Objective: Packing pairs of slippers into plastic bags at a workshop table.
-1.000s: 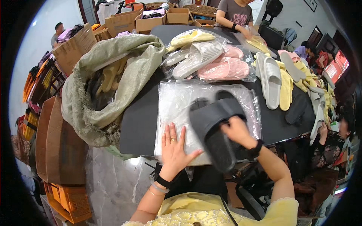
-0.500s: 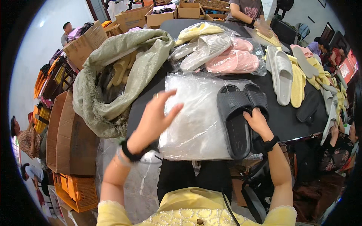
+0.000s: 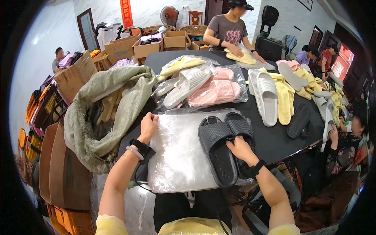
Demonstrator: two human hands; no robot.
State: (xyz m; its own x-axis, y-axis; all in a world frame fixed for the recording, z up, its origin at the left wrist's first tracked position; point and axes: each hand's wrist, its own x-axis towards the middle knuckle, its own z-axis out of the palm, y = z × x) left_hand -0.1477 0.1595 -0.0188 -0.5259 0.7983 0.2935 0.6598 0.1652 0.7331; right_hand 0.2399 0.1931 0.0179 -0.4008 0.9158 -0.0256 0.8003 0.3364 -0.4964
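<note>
1. nearby, a pair of black slippers (image 3: 221, 160) lies side by side on the right part of some clear bags (image 3: 180, 156), stacked on the dark worktop (image 3: 263, 143).
2. the right hand (image 3: 242, 149) grips the pair where they meet, just below the straps.
3. the left hand (image 3: 149, 125) has its fingers curled in at the bags' far left corner; i cannot tell whether it pinches one.
4. beyond, wrapped slippers (image 3: 215, 93) lie piled, a sack (image 3: 135, 103) to their left, grey slippers (image 3: 268, 100) to their right.
5. farther, a co-worker (image 3: 231, 31) handles a yellow slipper (image 3: 246, 58).
</note>
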